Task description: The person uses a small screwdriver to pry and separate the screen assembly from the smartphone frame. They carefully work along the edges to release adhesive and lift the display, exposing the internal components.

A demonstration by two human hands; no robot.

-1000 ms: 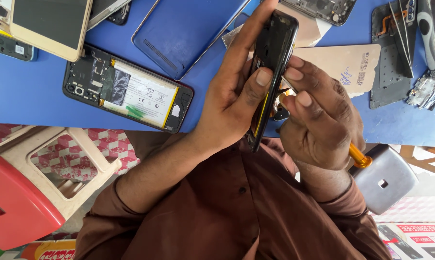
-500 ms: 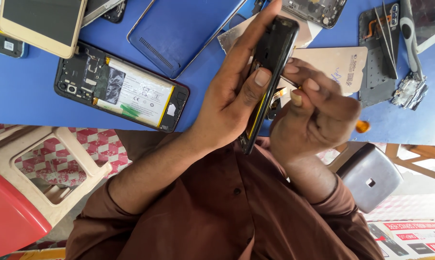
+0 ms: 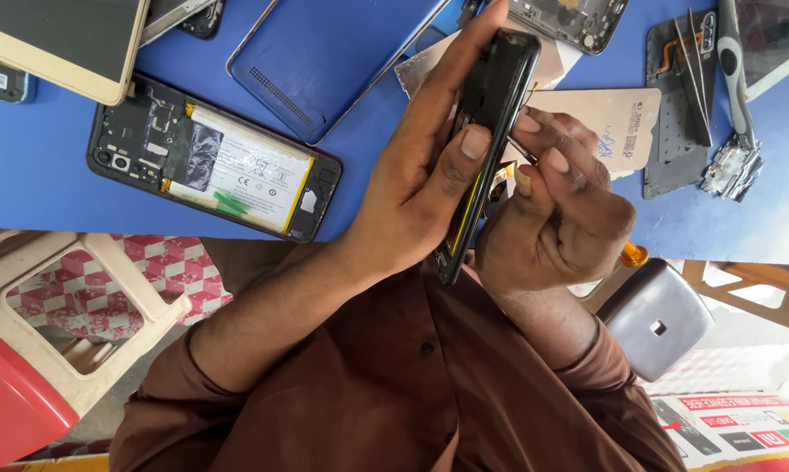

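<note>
Hands clamp an opened phone edge-on above the blue desk

Desk (image 3: pixel 45 188), blue and flat, spans the top of the view. On it, from largest down: a blue plastic phone back cover (image 3: pixel 342 61); an opened black phone with its white battery exposed (image 3: pixel 215 170); a gold-edged phone lying face up (image 3: pixel 58 39); a dark grey frame plate (image 3: pixel 674 114) carrying thin metal tweezers (image 3: pixel 699 74).

In front of the brown shirt (image 3: pixel 394 385), the left hand (image 3: pixel 416 188) is closed around a black phone body held edge-on (image 3: pixel 491 131), thumb pressed on its side. The right hand (image 3: pixel 556 223) is bunched, fingertips pinched together against the phone's edge; what they hold is too small to tell. A small orange tip (image 3: pixel 632 255) shows behind that hand.
</note>
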